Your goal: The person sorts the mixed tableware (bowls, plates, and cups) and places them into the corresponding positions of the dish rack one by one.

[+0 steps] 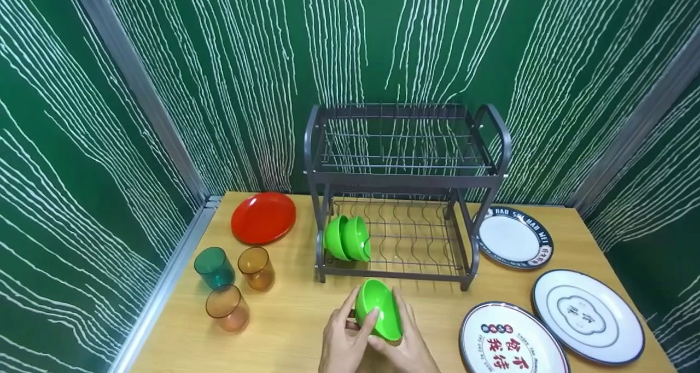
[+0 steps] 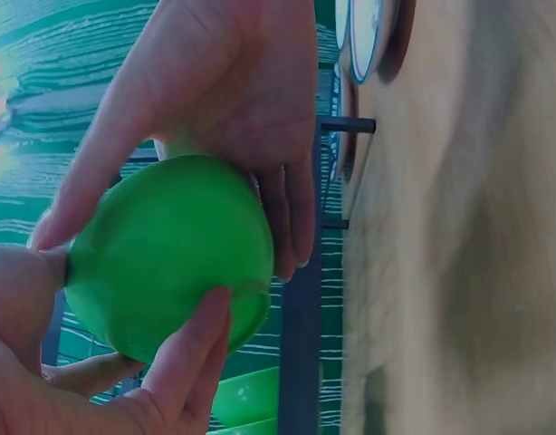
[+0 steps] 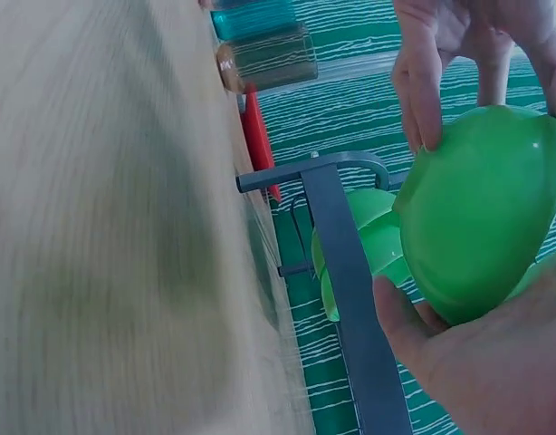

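Note:
Both hands hold a green bowl (image 1: 378,309) in front of the rack, tilted on its side. My left hand (image 1: 345,343) grips its left side, thumb at the rim and fingers behind it. My right hand (image 1: 407,343) holds the right side between thumb and fingers. In the left wrist view the bowl's rounded outside (image 2: 174,254) faces the camera, above the tabletop. Two more green bowls (image 1: 358,239) stand on edge, side by side, at the left of the lower tier of the black dish rack (image 1: 396,180).
At left stand a teal cup (image 1: 214,269), an amber cup (image 1: 256,269) and a pinkish-orange cup (image 1: 228,308). Behind them lies a red plate (image 1: 263,218). Three patterned plates lie at right: a dark-rimmed one (image 1: 514,237), a large white one (image 1: 588,315) and one with red characters (image 1: 514,340).

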`<state>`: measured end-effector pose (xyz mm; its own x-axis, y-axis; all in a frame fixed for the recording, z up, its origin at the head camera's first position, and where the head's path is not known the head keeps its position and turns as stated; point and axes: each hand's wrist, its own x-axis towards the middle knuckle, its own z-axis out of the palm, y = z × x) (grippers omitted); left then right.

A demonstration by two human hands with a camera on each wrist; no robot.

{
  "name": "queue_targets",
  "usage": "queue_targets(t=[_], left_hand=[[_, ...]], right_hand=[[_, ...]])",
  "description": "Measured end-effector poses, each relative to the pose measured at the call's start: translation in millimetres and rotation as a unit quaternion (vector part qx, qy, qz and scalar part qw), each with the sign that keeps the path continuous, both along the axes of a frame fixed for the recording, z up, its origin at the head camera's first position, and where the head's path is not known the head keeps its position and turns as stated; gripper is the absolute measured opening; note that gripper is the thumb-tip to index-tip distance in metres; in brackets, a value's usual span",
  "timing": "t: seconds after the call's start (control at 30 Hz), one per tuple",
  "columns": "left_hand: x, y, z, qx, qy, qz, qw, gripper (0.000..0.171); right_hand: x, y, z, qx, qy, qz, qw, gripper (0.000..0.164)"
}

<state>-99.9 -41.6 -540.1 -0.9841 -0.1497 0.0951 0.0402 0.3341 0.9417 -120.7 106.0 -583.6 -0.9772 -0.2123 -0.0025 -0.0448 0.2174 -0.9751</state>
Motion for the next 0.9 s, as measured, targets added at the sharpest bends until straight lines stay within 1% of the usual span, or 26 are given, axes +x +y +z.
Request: queue_targets(t=[0.1, 0.2, 0.27, 0.37, 0.4, 0.47, 0.53, 0.63, 0.77, 0.83, 0.9], left_hand=[[-0.9, 1.2, 4.0, -0.020, -0.010, 0.006, 0.9997, 0.060], [-1.3, 1.3, 7.0, -0.043, -0.012, -0.002, 0.9990, 0.061], [-0.3, 2.0, 8.8, -0.073, -0.018, -0.011, 0.9971, 0.062], [3.1, 4.9, 11.2, -0.120, -0.023, -0.024, 0.9922, 0.063], [4.4, 6.2, 12.0, -0.138, -0.025, -0.028, 0.9898, 0.064], [6.2, 8.6, 12.9, -0.172, -0.024, -0.032, 0.9842, 0.065], [7.5, 10.8, 13.2, -0.208, -0.007, -0.036, 0.9775, 0.065], [8.6, 13.2, 12.4, -0.258, 0.035, -0.035, 0.9649, 0.064], [8.6, 15.0, 10.0, -0.307, 0.095, -0.018, 0.9468, 0.061], [7.9, 15.1, 8.5, -0.326, 0.119, -0.008, 0.9379, 0.062], [6.9, 14.9, 7.8, -0.338, 0.133, -0.003, 0.9314, 0.062]], right_hand=[[-1.4, 4.8, -0.4, 0.004, 0.013, 0.002, 1.000, 0.096], [-3.3, 11.3, -0.5, 0.015, 0.035, 0.022, 0.999, 0.100], [-4.5, 15.0, 0.0, 0.028, 0.046, 0.043, 0.998, 0.105], [-6.8, 19.7, 2.1, 0.034, 0.065, 0.090, 0.993, 0.112], [-7.7, 21.1, 3.0, 0.038, 0.075, 0.103, 0.991, 0.114], [-10.6, 23.4, 4.9, 0.046, 0.112, 0.128, 0.984, 0.117], [-13.2, 25.7, 7.4, 0.056, 0.148, 0.147, 0.976, 0.116], [-17.7, 28.0, 10.4, 0.084, 0.209, 0.159, 0.961, 0.113], [-24.6, 27.9, 14.7, 0.125, 0.290, 0.145, 0.938, 0.105], [-28.1, 27.2, 17.1, 0.141, 0.317, 0.134, 0.928, 0.103], [-31.9, 26.4, 19.6, 0.153, 0.333, 0.131, 0.921, 0.104]])
